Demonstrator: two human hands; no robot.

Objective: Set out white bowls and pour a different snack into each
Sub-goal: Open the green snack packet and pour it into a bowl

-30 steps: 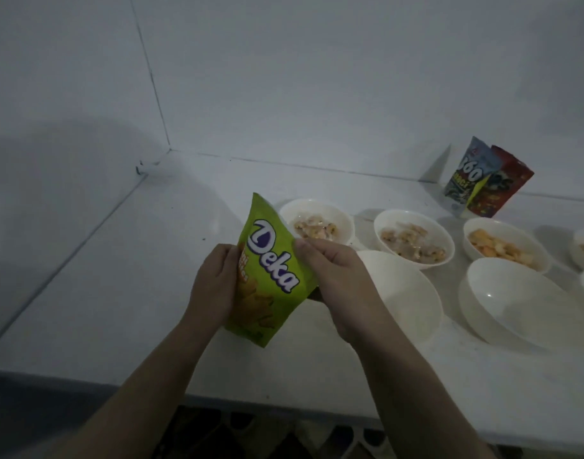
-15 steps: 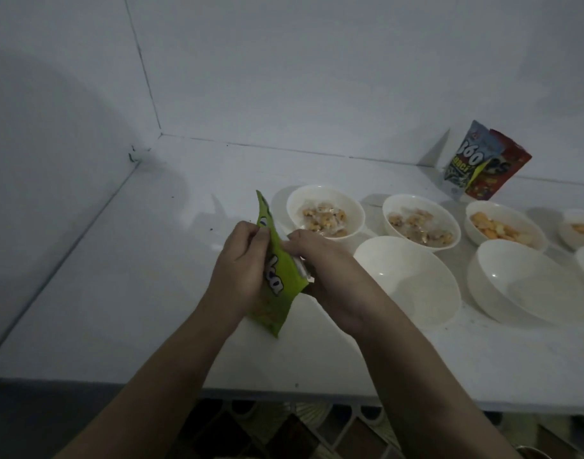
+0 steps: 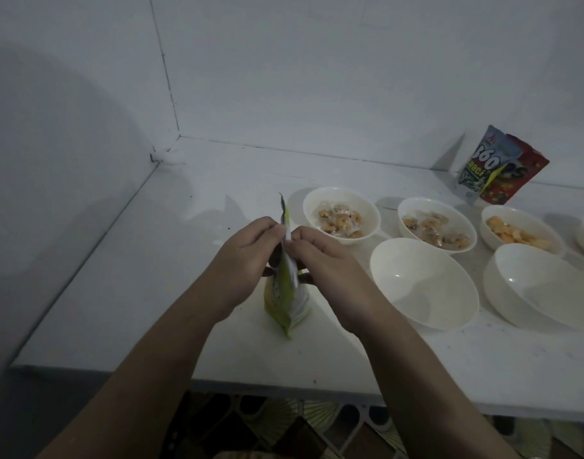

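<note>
Two hands pinched green snack packet (image 3: 285,289) at its top edge, frame centre: left hand (image 3: 247,260) and right hand (image 3: 320,260), fingers clamped on packet, held edge-on above white bench (image 3: 124,293). Empty white bowl (image 3: 423,283) just right; three filled bowls behind it. Two pouches (image 3: 496,167) leaned on wall, upper right.

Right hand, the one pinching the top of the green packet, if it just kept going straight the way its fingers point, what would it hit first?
The right hand points leftward at the green snack packet, which it already pinches; just beyond is the left hand, gripping the packet's other side. Depth is unclear, but nothing else seems to lie in that line.
</note>
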